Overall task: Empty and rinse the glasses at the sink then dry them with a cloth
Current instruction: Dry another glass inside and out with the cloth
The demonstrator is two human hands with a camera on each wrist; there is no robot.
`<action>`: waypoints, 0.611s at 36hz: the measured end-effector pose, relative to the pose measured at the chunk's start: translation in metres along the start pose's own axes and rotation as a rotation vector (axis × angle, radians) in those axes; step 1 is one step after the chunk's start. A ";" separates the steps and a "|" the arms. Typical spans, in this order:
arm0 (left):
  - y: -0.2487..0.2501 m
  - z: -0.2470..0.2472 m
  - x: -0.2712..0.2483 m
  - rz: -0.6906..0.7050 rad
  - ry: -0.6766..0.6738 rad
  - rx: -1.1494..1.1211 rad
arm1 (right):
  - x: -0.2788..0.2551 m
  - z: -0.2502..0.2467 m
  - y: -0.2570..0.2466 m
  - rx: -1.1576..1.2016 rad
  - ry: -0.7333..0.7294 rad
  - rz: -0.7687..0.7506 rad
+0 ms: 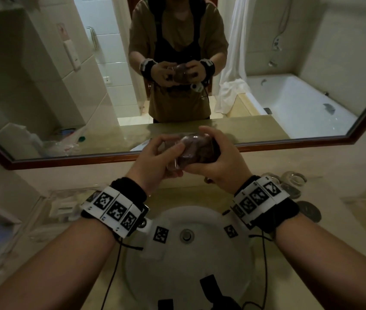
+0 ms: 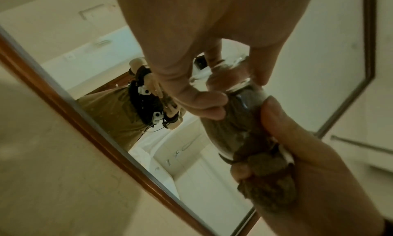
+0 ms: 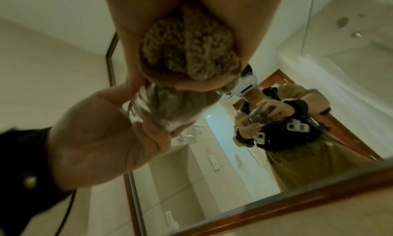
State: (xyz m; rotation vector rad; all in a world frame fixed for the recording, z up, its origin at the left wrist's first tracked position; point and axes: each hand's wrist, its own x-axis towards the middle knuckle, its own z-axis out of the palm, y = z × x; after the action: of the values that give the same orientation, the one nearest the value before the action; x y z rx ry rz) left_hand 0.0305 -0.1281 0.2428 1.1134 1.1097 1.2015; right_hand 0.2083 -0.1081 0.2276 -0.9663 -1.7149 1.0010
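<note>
I hold a clear glass on its side above the sink, just in front of the mirror. A brown cloth is stuffed inside it and bunches out of its mouth. My left hand grips the thick base end with thumb and fingers. My right hand is curled round the bunched cloth at the mouth end. In the left wrist view my right thumb lies along the glass, below the cloth. The right wrist view shows the cloth in my right palm and the glass against my left hand.
Other clear glasses stand on the counter at the right, with a dark round coaster in front of them. A clear tray with small items sits at the left. The mirror frame runs close behind my hands.
</note>
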 end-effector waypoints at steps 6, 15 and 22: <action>0.000 0.000 -0.004 0.196 -0.023 0.262 | -0.001 -0.001 -0.003 0.128 0.016 0.044; 0.010 0.000 0.001 -0.199 0.016 -0.121 | -0.005 0.011 0.000 -0.478 0.133 -0.414; 0.007 0.006 -0.010 0.018 0.075 -0.022 | -0.008 0.014 -0.006 -0.183 0.118 -0.162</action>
State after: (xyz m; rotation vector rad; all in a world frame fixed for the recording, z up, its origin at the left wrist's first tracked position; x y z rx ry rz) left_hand 0.0355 -0.1383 0.2512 1.0711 1.1429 1.2750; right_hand 0.1967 -0.1209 0.2269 -0.9652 -1.7763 0.6783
